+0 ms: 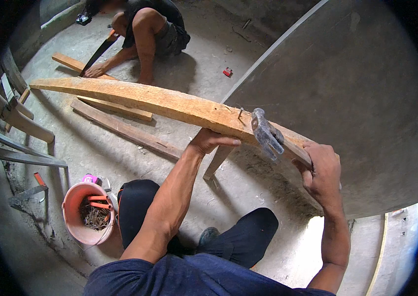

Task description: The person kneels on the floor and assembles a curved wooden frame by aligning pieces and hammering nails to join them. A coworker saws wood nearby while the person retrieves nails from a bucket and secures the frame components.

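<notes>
The fingers of the right hand (320, 170) are curled closed around the wooden handle of a worn grey metal claw hammer (266, 134), whose head shows in front of the beam near its right end; whether it touches the wood cannot be told. The left hand (214, 141) is at the underside of that long, pale-yellow, gently curved wooden beam (159, 100), its thumb stretched along the lower edge toward the hammer; its other fingers are largely hidden, so how far they close on the wood cannot be told. A thin metal nail (240, 113) stands up from the beam's top, just left of the hammer head. A short, squared wooden post (219, 162) slants down below the beam, right of the left hand. On the floor just below the beam's left half lie a straight, light-brown wooden strip (115, 108) and a curved, greyish-brown wooden plank (125, 129). Well below the beam's left half stands a salmon-pink plastic bucket (69, 209) holding many nails (95, 217) and orange-handled tools (100, 202), with a bright pink tape measure (89, 178) just beside its rim. Beyond the beam's left half, a crouching co-worker (152, 29) holds a black-bladed, orange-handled saw (98, 54) at a light-brown board (68, 61). A small red box (227, 72) lies beyond the beam's middle, and a large dark-grey panel (352, 98) with a pale edge rises behind its right end.
</notes>
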Available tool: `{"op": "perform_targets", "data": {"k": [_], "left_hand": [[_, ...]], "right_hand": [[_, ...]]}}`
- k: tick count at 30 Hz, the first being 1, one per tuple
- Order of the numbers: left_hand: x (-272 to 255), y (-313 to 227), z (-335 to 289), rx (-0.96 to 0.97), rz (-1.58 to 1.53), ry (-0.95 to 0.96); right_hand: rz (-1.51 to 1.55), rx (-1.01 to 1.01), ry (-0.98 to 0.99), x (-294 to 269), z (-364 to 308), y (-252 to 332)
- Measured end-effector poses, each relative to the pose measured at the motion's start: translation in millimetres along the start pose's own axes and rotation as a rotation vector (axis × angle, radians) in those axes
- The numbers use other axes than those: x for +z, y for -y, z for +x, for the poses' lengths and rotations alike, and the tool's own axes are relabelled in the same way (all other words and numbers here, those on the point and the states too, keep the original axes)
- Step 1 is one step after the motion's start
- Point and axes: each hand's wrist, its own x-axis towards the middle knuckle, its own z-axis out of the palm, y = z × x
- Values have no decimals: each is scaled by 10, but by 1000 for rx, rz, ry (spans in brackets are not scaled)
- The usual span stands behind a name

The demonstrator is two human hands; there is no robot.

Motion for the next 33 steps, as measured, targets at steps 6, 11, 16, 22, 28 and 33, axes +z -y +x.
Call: {"op": "perform_targets", "data": {"k": [6,11,16,22,28,33], "left_hand": [[222,21,-89,113,59,-76],[369,-11,-83,-48,3,-151],[363,-51,-85,-55,-100,-107],[328,-11,-83,18,-90,-125],[245,1,-145,-42,-100,-104],[240,-82,-223,-19,2,-83]], "right_hand": [[43,24,-16,12,33,-18],[36,31,-12,24,28,-19],[100,37,13,-87,138,50],[358,291,159,-395,333,225],[276,300,-69,-403,261,77],[146,412,-419,-287,-173,-457]]}}
